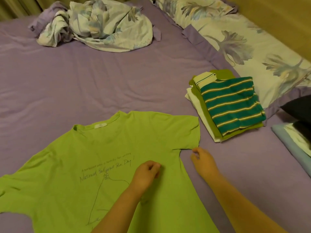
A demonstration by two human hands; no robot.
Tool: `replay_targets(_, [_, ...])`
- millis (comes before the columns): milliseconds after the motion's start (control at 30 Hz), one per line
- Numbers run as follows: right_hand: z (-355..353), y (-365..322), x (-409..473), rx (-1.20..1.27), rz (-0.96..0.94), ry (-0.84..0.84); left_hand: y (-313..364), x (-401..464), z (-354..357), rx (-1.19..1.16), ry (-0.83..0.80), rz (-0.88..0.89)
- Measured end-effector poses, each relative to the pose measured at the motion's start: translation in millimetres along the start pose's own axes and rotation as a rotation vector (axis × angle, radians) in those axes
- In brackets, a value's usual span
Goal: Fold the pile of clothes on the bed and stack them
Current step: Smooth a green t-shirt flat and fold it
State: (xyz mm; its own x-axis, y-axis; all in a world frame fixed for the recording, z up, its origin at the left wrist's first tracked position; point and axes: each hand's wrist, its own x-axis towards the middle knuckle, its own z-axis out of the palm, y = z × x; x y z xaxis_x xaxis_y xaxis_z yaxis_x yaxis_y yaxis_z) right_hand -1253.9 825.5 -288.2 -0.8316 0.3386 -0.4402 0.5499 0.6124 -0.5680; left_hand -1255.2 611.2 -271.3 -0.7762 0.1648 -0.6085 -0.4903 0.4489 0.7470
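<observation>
Resting curled left grip (146, 174) on green tee (70, 165), right grip (201, 158) curled, empty, by sleeve; folded stack (230, 105) at 2 o'clock.

two bare forearms came up from the bottom edge, each ending in a hand. the left hand (146, 172) and the right hand (202, 161) wore nothing: no ring, no glove, no bracelet showed. no watch or band sat at either wrist. no sleeve reached as far as the forearms, which were uncovered all the way down to the edge of the view. the nails were too small and blurred to tell anything of them. the rest of the person lay out of view, so any clothing worn could not be told.
</observation>
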Motion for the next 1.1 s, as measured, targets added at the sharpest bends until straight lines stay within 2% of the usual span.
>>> replay_targets(167, [8.9, -15.0, 40.3, 0.206, 0.121, 0.163, 16.8, 46.9, 3.4, -0.077, 0.004, -0.013])
replay_targets(300, [14.8, -35.3, 60.9, 0.473, 0.253, 0.202, 21.0, 72.3, -1.9, -0.140, 0.015, -0.025])
replay_targets(367, [20.6, -52.9, 60.5, 0.526, 0.110, 0.188, 24.7, 81.3, -7.2, -0.238, 0.039, -0.045])
replay_targets(400, [24.9, -63.0, 55.7, 0.443, -0.023, 0.179, 28.0, 84.0, -10.8, -0.329, 0.050, -0.073])
replay_targets(500, [44.5, -83.0, 34.8, 0.017, -0.454, 0.021, 31.4, 87.8, -26.9, -0.735, 0.074, -0.161])
replay_targets(533, [52.3, -82.9, 27.7, -0.117, -0.548, -0.080, 29.1, 88.4, -33.6, -0.837, 0.066, -0.180])
replay_targets(600, [62.6, -73.9, 15.8, -0.302, -0.651, -0.212, 24.8, 88.1, -42.8, -0.896, 0.032, -0.195])
replay_targets(667, [65.4, -59.3, 7.1, -0.329, -0.686, -0.173, 26.1, 88.5, -45.2, -0.828, 0.044, -0.201])
replay_targets(767, [65.6, -40.0, 3.2, -0.259, -0.613, -0.001, 28.8, 95.1, -40.3, -0.696, 0.170, -0.187])
replay_targets(867, [66.3, -32.0, 8.5, -0.291, -0.545, 0.137, 25.2, 93.3, -33.2, -0.424, 0.325, -0.037])
replay_targets(967, [71.8, -39.6, 10.6, -0.403, -0.578, 0.170, 13.5, 89.4, -30.6, -0.237, 0.482, 0.087])
replay_targets(1100, [84.8, -60.3, 19.0, -0.623, -0.547, 0.080, 2.8, 82.8, -34.2, -0.183, 0.357, 0.058])
